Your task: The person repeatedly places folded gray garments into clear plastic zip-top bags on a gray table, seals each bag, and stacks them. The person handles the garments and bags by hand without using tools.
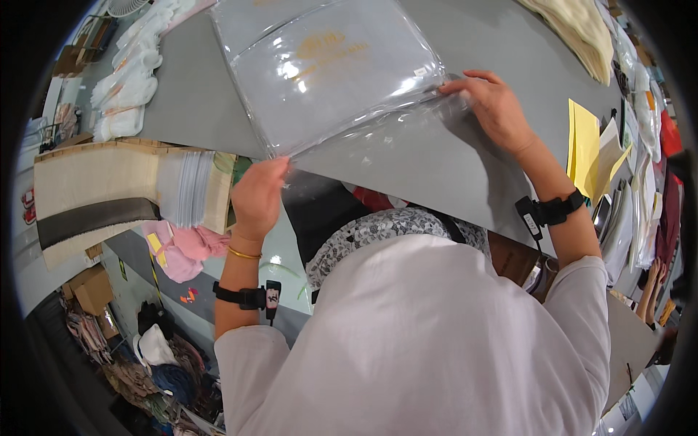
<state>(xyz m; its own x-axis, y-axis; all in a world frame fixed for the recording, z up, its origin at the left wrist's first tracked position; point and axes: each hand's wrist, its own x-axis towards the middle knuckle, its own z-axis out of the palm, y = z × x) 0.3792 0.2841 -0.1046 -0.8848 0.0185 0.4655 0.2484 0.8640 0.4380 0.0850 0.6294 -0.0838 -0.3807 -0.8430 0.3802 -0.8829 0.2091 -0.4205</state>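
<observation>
A clear plastic bag [342,87] with gold print lies flat on the grey table, with something pale and flat inside. Its near edge is a loose transparent flap. My left hand [259,196] pinches the bag's near left corner, fingers closed. At the near right corner, my right hand [491,109] grips the film between thumb and fingers, with one finger held out. Between my two hands the bag's near edge is stretched across the table.
Clear plastic bags [127,87] are heaped at the far left. Left of me stands a box of upright sheets [190,189], above pink cloth [187,251]. Cream fabric [578,33] lies far right, near yellow paper [583,149]. A person's hands [652,283] show at the right rim.
</observation>
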